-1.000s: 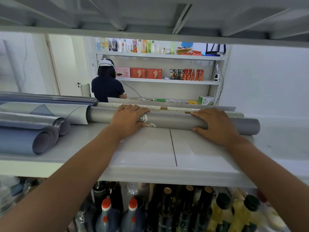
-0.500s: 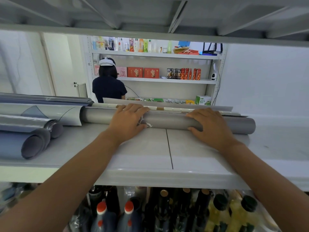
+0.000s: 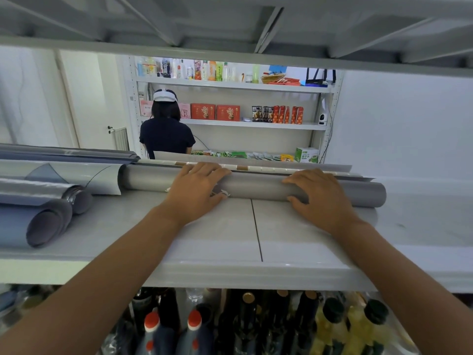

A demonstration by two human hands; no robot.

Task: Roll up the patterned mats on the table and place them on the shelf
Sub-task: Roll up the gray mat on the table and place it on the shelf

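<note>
- Nothing much moves: our left hand (image 3: 197,190) and right hand (image 3: 320,196) still press the rolled mat (image 3: 256,185), fingers flat, spread.
- It's on the shelf (image 3: 230,242) (basically placed, we reckon).

Far rack (image 3: 256,125): white, stood against back wall.
Top tier: drink bottles (image 3: 194,70) in a row.
Middle tier: red boxes (image 3: 215,111), small white camera (image 3: 323,118) at right.
Lowest tier: snack packets (image 3: 243,155), green box (image 3: 306,155).
Person (image 3: 166,137): faced the rack, dark top, white headband (image 3: 165,95).
Door (image 3: 87,98): white, left of rack.
Foreground, low: red-capped bottles (image 3: 152,326), gold-capped dark bottles (image 3: 248,298), yellow bottles (image 3: 332,329).
</note>
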